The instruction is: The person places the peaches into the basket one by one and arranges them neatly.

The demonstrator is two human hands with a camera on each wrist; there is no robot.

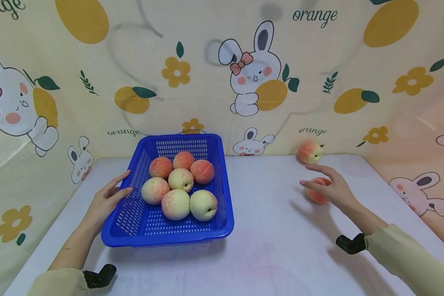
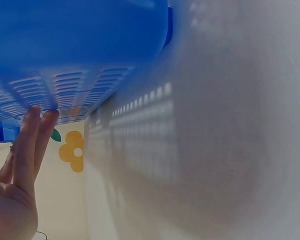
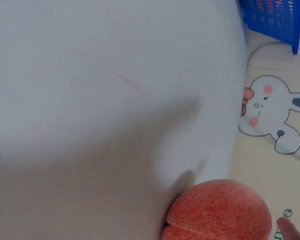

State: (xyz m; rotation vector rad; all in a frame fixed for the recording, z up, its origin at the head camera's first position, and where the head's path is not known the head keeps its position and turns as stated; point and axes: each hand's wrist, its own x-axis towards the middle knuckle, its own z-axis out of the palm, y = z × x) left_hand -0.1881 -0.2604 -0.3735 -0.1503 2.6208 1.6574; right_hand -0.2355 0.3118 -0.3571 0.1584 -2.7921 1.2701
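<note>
A blue plastic basket [image 1: 222,222] with slotted walls holds several red-and-cream peaches [image 1: 175,204]. My left hand [image 1: 101,203] grips its left rim, thumb over the edge. In the left wrist view two straight fingers [image 2: 27,150] lie against the outside of the slotted wall [image 2: 70,87]. On the right, my right hand [image 1: 334,187] hangs over a red peach [image 1: 316,196], thumb and forefinger spread apart with nothing between them. That peach [image 3: 220,212] sits low in the right wrist view, with fingertips [image 3: 289,231] beyond it. Another peach [image 1: 311,152] lies farther back.
A white-covered table [image 1: 266,230] carries everything. Behind it rises a cream cloth [image 1: 207,24] printed with rabbits, oranges and flowers, which also runs along both sides. Black straps [image 1: 100,276] show at both wrists, by the beige sleeves.
</note>
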